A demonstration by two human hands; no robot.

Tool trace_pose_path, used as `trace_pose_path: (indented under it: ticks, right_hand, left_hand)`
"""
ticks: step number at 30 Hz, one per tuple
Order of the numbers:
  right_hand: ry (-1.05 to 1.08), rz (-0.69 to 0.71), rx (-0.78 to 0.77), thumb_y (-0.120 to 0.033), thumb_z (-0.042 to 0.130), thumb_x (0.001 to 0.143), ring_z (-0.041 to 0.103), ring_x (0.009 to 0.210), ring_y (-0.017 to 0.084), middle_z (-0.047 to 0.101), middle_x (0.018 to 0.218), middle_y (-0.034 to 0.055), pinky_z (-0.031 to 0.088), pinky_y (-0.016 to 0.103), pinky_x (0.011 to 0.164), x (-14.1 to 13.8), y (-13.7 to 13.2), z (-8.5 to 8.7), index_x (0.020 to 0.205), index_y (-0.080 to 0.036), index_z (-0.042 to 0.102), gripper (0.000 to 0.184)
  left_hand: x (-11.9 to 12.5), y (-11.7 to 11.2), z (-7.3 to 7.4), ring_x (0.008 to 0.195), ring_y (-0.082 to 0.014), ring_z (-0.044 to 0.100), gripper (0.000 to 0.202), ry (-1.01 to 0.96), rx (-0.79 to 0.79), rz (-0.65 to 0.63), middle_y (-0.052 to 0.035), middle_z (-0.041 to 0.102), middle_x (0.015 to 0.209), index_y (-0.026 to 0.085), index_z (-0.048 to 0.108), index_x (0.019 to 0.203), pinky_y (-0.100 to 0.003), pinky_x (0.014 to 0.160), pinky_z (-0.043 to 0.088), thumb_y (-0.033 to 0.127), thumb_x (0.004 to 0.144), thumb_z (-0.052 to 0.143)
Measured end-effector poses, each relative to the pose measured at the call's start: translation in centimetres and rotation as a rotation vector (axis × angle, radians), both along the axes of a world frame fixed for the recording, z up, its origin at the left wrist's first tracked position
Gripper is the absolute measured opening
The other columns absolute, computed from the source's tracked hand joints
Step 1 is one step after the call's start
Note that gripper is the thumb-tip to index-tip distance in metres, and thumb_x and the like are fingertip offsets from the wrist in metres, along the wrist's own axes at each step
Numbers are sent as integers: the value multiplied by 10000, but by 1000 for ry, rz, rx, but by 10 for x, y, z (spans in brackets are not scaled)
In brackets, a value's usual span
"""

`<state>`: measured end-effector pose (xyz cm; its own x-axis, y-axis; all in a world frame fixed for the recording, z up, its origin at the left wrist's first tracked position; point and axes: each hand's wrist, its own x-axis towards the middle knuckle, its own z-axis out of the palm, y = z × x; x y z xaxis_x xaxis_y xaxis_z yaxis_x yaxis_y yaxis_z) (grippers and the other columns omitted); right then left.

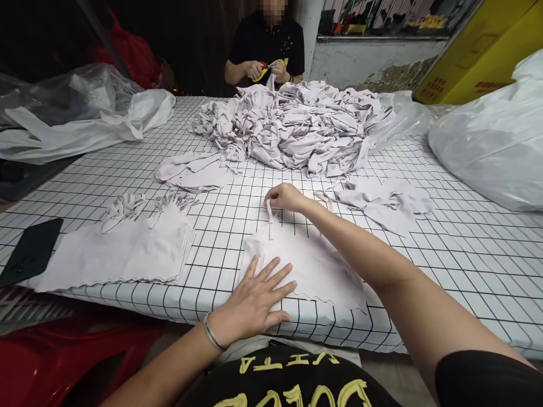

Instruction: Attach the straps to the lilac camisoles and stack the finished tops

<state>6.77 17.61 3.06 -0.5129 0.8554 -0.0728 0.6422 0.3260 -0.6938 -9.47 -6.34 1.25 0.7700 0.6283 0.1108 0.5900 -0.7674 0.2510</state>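
A pale pink camisole (311,263) lies spread on the table in front of me, its wavy hem toward the table's near edge. My left hand (254,297) rests flat on its lower left part, fingers spread. At the top left of the garment, my right hand (285,198) pinches a thin shoulder strap (270,212), which stands up from the cloth. The other strap is partly covered by my right forearm. To the left is a neat stack of similar camisoles (127,249), their straps bunched at the far side.
A large heap of crumpled pale garments (297,127) covers the table's far middle. Loose pieces (382,203) lie at right. A dark flat object (31,251) touches the stack. Plastic bags (492,135) stand at both sides. Across the table, a person (267,45) holds scissors (265,70).
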Motion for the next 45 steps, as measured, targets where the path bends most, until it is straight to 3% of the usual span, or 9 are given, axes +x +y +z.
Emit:
trace_pose_path:
  ticks: [5,12,15,21,25,27,31,33,45]
  right_hand:
    - [-189,-75,341,-346,604,830,562,771,177,675,858,53,337,270,624,2,20,-14,874,-196,682,175]
    - [-32,61,-22,-336,666,770,556,691,126,655,767,-11,374,238,638,6,27,-24,879,-208,630,173]
    - [-109,122,-91,-325,781,641,549,667,127,622,749,-28,388,237,623,19,33,-12,1009,-224,603,421]
    - [-268,-180,-42,-436,738,717,560,664,161,636,749,51,411,289,621,102,42,43,787,-181,629,287]
    - [-561,-316,-375,-605,742,645,547,573,191,613,613,91,416,343,573,158,11,37,638,-167,618,455]
    - [-513,-372,-404,-611,762,606,563,592,196,627,640,84,428,333,574,170,-10,18,691,-174,624,466]
    - [-261,-586,21,-457,766,652,587,773,194,658,860,52,428,287,655,165,-29,-17,913,-195,600,405]
    - [-146,-626,57,-327,754,676,577,830,191,657,894,55,417,269,680,158,-23,-23,853,-189,593,276]
    - [214,-754,-239,-139,653,813,414,440,74,600,572,34,322,191,399,159,66,26,704,-151,547,153]
  left_hand:
    - [1,5,-7,1451,-340,178,672,44,-99,3,-23,240,1575,368,263,1489,-685,1114,94,649,895,402]
    - [1,4,-2,1443,-365,186,706,37,-117,-7,-46,249,1571,363,264,1492,-705,1100,95,666,874,422]
    - [-1,5,-4,1440,-377,189,739,44,-106,-18,-55,247,1570,354,264,1493,-714,1092,106,680,855,442]
    - [8,5,10,1443,-339,205,684,20,-146,-24,-60,292,1553,298,311,1482,-656,1132,113,641,897,405]
    - [58,24,28,1458,-252,196,640,-85,-156,-222,-60,337,1534,228,358,1461,-533,1194,57,597,938,358]
    - [91,38,28,1466,-248,163,655,-101,-147,-355,-52,305,1548,232,356,1463,-530,1192,7,614,931,352]
    - [139,59,6,1470,-272,134,673,-15,-176,-531,-41,272,1561,253,355,1466,-581,1167,-34,639,914,364]
    - [147,61,-6,1469,-285,134,685,0,-174,-553,-47,285,1556,246,358,1466,-613,1154,-30,647,910,359]
    - [145,59,-11,1473,-277,107,694,-39,-171,-538,-43,266,1564,244,321,1482,-599,1143,-85,655,923,290]
